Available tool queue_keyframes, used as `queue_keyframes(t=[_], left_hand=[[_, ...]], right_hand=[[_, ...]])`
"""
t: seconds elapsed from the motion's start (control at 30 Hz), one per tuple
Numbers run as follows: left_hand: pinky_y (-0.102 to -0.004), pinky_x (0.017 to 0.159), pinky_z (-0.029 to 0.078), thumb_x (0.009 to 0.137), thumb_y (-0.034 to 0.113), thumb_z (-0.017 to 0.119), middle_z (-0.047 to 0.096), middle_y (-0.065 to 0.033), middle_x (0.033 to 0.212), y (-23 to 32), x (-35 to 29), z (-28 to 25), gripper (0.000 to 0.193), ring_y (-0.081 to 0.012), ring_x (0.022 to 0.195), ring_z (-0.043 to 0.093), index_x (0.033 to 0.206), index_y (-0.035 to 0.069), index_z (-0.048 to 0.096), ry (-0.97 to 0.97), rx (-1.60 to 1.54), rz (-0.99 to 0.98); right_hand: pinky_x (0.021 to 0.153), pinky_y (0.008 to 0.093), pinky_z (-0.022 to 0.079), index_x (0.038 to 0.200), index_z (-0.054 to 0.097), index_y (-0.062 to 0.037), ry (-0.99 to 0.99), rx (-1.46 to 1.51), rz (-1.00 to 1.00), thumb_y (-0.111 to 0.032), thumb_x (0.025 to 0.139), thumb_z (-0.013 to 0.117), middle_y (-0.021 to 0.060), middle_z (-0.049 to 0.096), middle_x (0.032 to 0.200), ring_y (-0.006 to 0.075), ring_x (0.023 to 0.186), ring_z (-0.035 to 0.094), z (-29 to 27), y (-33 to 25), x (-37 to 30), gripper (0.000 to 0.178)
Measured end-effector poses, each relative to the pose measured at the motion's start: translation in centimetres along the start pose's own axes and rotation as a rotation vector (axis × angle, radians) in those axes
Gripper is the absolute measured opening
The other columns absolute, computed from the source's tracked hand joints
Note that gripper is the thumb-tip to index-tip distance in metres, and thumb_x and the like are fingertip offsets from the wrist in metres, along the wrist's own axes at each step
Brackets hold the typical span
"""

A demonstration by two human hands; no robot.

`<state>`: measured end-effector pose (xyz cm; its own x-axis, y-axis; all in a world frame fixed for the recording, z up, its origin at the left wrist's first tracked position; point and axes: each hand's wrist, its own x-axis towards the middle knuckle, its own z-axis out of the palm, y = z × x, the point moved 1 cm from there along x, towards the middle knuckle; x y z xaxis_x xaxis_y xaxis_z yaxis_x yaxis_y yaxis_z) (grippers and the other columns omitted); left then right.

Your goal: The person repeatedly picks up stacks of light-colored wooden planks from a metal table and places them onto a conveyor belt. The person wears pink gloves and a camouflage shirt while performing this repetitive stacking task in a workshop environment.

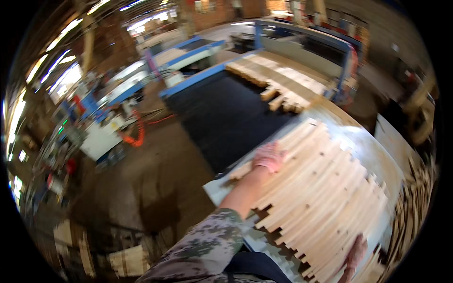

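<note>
A broad sheet of pale wooden strips (325, 184), laid side by side with staggered ends, spreads in front of me on a metal-topped table (373, 146). My left hand (270, 158), in a pinkish glove, lies on the strips near their left side, fingers stretched forward and slightly blurred. Close to the lower right edge of the strips, my right hand (357, 251) rests with its fingers extended. Neither hand visibly lifts a strip.
A black conveyor belt (226, 113) in a blue frame adjoins the table's far left side. More wooden strips (283, 78) lie on it before a blue machine frame (302, 30). Loose thin sticks (410, 207) are heaped at right. An orange coiled hose (139, 132) hangs at left.
</note>
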<state>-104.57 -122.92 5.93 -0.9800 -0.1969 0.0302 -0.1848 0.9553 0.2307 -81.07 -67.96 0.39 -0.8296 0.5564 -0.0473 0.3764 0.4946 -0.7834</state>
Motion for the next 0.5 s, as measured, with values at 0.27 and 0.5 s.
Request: queue_keyframes(t=[0.27,0.5], left_hand=[[-0.0514,0.109,0.049,0.105,0.068,0.043,0.063,-0.0221,0.141,0.6,1.4,1.0,0.079,-0.0367,0.131,0.062,0.162,0.014,0.041,-0.017,0.053,-0.039],[-0.0495,0.114,0.045,0.103,0.067,0.048,0.060,-0.0205,0.148,1.3,1.2,0.1,0.079,-0.0370,0.135,0.060,0.163,0.018,0.039,-0.071,0.020,-0.111]], right_hand=[[0.099,0.0522,0.052,0.123,0.071,0.0038,0.086,-0.350,0.072,-0.053,0.100,0.062,0.0298,0.074,0.117,0.0472,0.114,0.069,-1.2,-4.1,-0.4,0.062],[0.098,0.0520,0.053,0.130,0.070,-0.0005,0.062,-0.227,0.107,-0.055,0.100,0.063,0.0273,0.075,0.117,0.0458,0.112,0.070,-1.4,-4.2,-0.7,0.063]])
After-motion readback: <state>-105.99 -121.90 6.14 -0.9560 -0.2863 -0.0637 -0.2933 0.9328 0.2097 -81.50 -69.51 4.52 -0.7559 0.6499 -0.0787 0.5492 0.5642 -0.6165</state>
